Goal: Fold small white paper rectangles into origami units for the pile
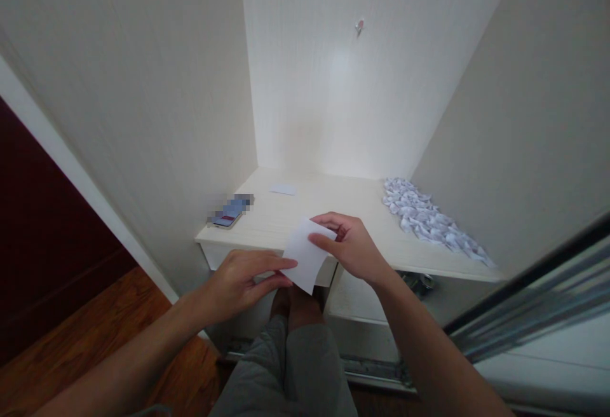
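Observation:
A small white sheet of paper [305, 255] is held in front of the pale wooden shelf [333, 210], tilted like a diamond. My left hand [241, 277] pinches its lower left edge with thumb and fingers. My right hand [350, 245] grips its upper right corner, fingers curled over the top. Both hands hover just before the shelf's front edge, above my knees in grey trousers [290, 366].
A heap of several small folded white paper pieces [431, 220] lies along the shelf's right side. A phone [229, 211] rests at the left end, and a small flat paper [283, 189] lies near the back. Cabinet walls enclose the shelf; a sliding door rail [534, 302] runs at right.

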Action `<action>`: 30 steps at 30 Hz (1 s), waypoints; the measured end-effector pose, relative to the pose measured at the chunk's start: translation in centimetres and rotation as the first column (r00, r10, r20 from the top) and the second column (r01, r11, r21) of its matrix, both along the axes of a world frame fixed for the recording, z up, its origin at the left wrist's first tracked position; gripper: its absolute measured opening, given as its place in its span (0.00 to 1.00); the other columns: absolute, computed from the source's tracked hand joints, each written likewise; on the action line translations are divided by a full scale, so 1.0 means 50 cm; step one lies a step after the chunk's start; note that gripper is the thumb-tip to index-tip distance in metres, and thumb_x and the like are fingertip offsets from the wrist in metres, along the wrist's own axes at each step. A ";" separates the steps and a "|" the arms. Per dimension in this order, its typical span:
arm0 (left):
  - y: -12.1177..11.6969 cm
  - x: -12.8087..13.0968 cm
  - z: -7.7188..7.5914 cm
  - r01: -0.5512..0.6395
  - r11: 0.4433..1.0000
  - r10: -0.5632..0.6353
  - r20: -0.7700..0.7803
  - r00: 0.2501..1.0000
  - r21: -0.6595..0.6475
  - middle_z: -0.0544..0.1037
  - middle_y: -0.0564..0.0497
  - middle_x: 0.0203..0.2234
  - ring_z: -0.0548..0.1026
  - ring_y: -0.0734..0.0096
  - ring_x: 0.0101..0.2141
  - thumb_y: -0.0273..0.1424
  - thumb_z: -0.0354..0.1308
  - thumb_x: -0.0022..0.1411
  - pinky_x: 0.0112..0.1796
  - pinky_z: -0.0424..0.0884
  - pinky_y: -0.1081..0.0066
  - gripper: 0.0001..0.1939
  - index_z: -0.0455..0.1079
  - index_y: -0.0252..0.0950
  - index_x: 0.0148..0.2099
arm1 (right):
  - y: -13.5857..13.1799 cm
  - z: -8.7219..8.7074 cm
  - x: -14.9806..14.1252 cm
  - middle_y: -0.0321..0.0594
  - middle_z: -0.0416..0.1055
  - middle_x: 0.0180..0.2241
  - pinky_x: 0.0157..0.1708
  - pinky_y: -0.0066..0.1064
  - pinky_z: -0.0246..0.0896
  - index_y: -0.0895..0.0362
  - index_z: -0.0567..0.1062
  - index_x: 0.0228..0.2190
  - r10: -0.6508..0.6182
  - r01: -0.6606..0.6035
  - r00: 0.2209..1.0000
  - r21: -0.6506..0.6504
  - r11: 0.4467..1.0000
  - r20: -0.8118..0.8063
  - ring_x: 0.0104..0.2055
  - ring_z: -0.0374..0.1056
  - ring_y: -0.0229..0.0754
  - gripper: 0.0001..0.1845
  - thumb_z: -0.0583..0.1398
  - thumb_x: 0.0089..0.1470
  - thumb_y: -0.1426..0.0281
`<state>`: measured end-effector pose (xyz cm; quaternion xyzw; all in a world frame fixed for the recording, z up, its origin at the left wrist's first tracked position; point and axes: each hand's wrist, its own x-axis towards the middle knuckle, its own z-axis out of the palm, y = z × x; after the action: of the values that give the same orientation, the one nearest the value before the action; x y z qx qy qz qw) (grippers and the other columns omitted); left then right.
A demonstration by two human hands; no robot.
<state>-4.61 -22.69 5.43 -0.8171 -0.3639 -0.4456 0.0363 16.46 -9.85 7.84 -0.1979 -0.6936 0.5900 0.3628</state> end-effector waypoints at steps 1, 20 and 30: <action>-0.002 0.000 0.000 0.007 1.000 -0.007 -0.008 1.000 -0.005 0.86 0.50 0.33 0.81 0.74 0.28 0.34 0.61 0.72 0.31 0.75 0.77 0.11 0.77 0.38 0.53 | -0.002 0.000 0.002 0.38 0.84 0.37 0.36 0.32 0.72 0.53 0.83 0.38 0.020 -0.020 1.000 0.004 1.000 0.012 0.36 0.77 0.40 0.12 0.72 0.49 0.66; 0.000 0.041 -0.003 0.243 0.829 0.193 0.666 0.720 -0.504 0.80 0.45 0.44 0.80 0.63 0.44 0.34 0.67 0.66 0.41 0.81 0.67 0.06 0.83 0.39 0.40 | -0.047 -0.017 -0.004 0.34 0.79 0.31 0.28 0.27 0.64 0.53 0.79 0.49 0.079 -0.102 0.986 0.164 0.981 0.144 0.30 0.71 0.38 0.21 0.66 0.52 0.75; 0.008 0.051 0.009 0.242 0.814 0.366 0.790 0.491 -0.528 0.82 0.47 0.48 0.79 0.66 0.45 0.37 0.73 0.59 0.42 0.78 0.72 0.08 0.83 0.38 0.33 | -0.058 -0.091 0.024 0.42 0.75 0.57 0.43 0.34 0.74 0.46 0.78 0.53 -0.039 0.050 0.998 0.212 0.976 -0.053 0.51 0.74 0.44 0.17 0.57 0.66 0.70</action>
<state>-2.05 -22.29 5.90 -0.4338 -0.4789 -0.6599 -0.3834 17.63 -12.75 3.31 -0.1589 -0.7392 0.5086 0.4119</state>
